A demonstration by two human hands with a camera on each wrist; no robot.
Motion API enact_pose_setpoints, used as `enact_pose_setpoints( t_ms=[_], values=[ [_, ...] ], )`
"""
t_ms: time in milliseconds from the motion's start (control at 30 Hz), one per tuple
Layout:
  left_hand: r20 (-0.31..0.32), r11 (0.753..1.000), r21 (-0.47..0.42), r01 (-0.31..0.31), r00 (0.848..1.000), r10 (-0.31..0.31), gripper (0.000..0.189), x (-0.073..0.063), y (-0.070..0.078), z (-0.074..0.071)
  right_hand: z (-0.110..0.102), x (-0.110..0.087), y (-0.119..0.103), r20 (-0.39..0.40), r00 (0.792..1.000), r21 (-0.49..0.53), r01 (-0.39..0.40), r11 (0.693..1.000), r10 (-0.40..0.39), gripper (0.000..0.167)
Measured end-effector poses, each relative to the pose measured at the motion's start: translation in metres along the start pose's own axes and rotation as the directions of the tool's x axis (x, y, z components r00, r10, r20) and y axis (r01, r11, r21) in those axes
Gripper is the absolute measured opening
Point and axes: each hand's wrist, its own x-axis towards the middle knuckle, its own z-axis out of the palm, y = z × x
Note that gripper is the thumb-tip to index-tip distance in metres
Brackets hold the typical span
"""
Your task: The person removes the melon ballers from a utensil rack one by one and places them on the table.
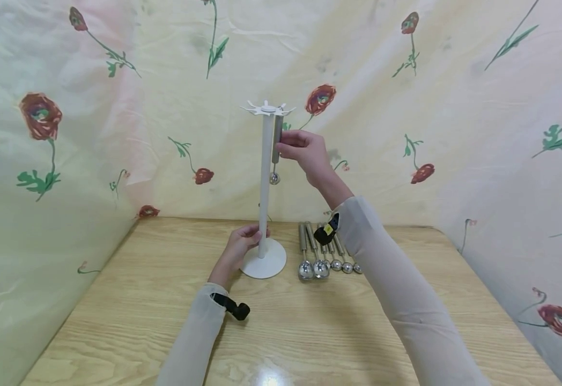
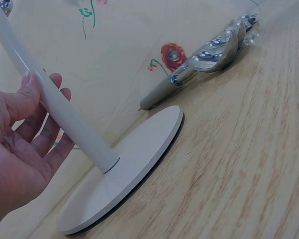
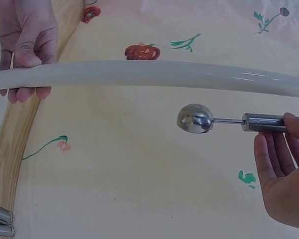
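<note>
A white utensil stand (image 1: 265,187) with a ring of hooks (image 1: 267,110) at its top stands upright on a round base (image 1: 273,262). Low on its pole, my left hand (image 1: 239,247) grips with the thumb on one side and the fingers around the other. Up by the hooks, my right hand (image 1: 308,154) pinches the cylindrical handle of a small round-bowled metal spoon (image 3: 197,119). The spoon hangs vertically beside the pole, bowl down, its handle's upper end right at a hook. In the right wrist view, the thumb and fingers (image 3: 274,154) hold the handle from opposite sides.
Several metal spoons (image 1: 305,269) of differing sizes lie side by side on the wooden table (image 1: 281,332), right of the base, partly hidden by my right sleeve. A flower-patterned cloth (image 1: 368,80) hangs behind and at both sides.
</note>
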Motion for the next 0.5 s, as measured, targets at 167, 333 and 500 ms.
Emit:
enact_pose_setpoints(
  t_ms=[167,333,500],
  values=[
    [-0.003,1.000,-0.005,0.004,1.000,-0.004,0.039,-0.0004,0.0005,0.0005,-0.0012,0.0000,-0.0010,0.015,1.000,0.022,-0.007,1.000,0.007,0.028],
    [0.002,1.000,0.010,0.004,1.000,-0.004,0.038,-0.0013,0.0012,0.0008,-0.0040,-0.0008,-0.0035,0.025,0.999,0.008,-0.020,1.000,0.020,0.029],
    [0.005,1.000,0.012,-0.002,1.000,0.002,0.037,-0.0013,0.0006,0.0008,-0.0065,-0.0026,-0.0069,0.019,0.999,0.007,-0.030,1.000,0.030,0.030]
  ],
)
